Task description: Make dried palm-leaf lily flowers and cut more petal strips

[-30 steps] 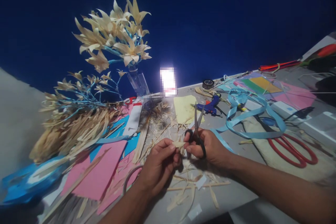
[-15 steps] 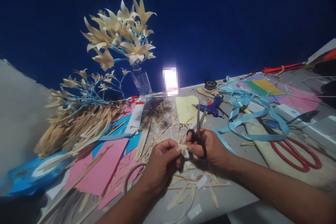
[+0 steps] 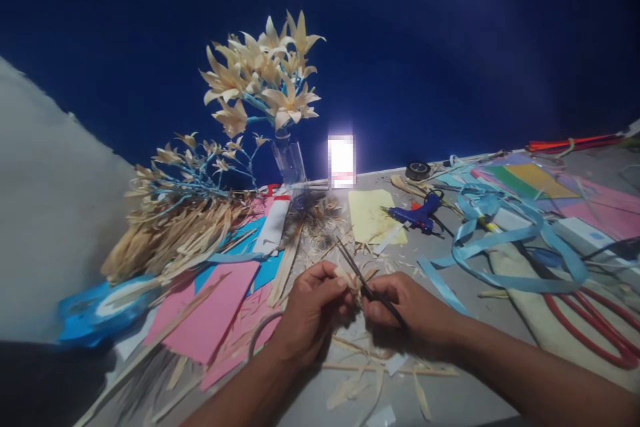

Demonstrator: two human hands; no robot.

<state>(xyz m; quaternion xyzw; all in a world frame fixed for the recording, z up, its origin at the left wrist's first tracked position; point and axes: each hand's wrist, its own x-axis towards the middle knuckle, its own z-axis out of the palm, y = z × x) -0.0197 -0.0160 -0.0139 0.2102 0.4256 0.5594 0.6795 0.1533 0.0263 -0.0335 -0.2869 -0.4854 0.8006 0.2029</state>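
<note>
My left hand (image 3: 317,303) pinches a small cream piece of dried husk (image 3: 345,275) between thumb and fingers, above the littered table. In my right hand (image 3: 407,307) is a pair of scissors (image 3: 367,285), its blades pointing up and to the left. The blades cross just beside the husk piece, and whether they touch it I cannot tell. Thin pale husk scraps (image 3: 350,393) lie on the table below both hands. Some of my right fingers are hidden behind the scissors' handles.
Behind stands a clear vase (image 3: 290,160) of cream flowers (image 3: 287,100). A blue glue gun (image 3: 417,215) and yellow paper (image 3: 367,213) lie beyond my hands. To the right are blue ribbon (image 3: 525,283) and red-handled scissors (image 3: 590,330); to the left, pink sheets (image 3: 215,310) and a husk bundle (image 3: 165,233).
The scissors have tipped from upright to leaning left, their blades now beside the husk piece. My right hand has turned and lowered slightly. The whole view has shifted, moving the scene rightward.
</note>
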